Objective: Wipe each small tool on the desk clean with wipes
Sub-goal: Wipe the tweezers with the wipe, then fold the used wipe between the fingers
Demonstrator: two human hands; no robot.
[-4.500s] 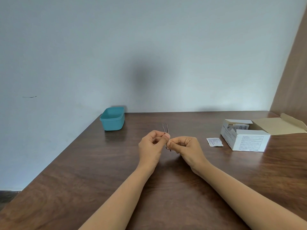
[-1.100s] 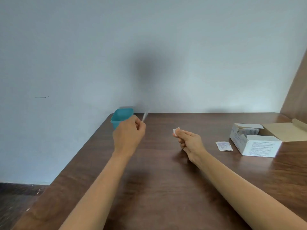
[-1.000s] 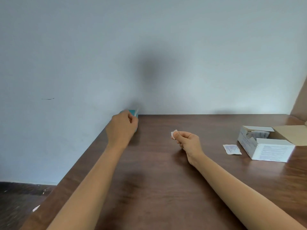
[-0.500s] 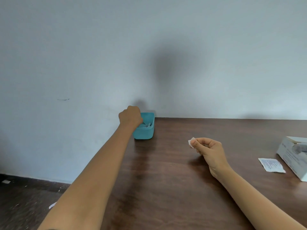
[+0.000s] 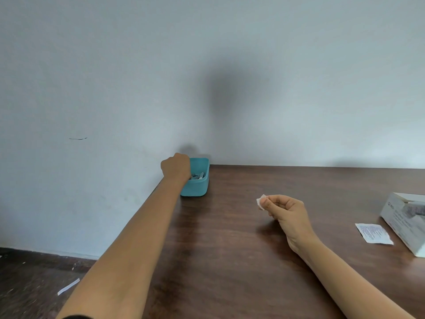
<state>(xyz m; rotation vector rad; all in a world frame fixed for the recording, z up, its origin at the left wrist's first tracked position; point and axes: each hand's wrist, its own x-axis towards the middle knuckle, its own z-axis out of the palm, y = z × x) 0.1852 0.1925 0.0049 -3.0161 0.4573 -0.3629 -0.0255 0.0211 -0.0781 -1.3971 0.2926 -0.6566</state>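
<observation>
Swapping is implied: left hand (image 5: 176,165) has been moved into tub (image 5: 200,188), fingers hidden by tools (image 5: 199,176), grip cannot be told; wipe (image 5: 261,201) is kept pinched at right hand (image 5: 286,211) fingertips.

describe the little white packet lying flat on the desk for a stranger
Start at the dark brown wooden desk, then look to its right end where a white cardboard box stands. Just left of that box lies the small flat white paper packet with fine print, the only loose thing flat on the wood.
</observation>
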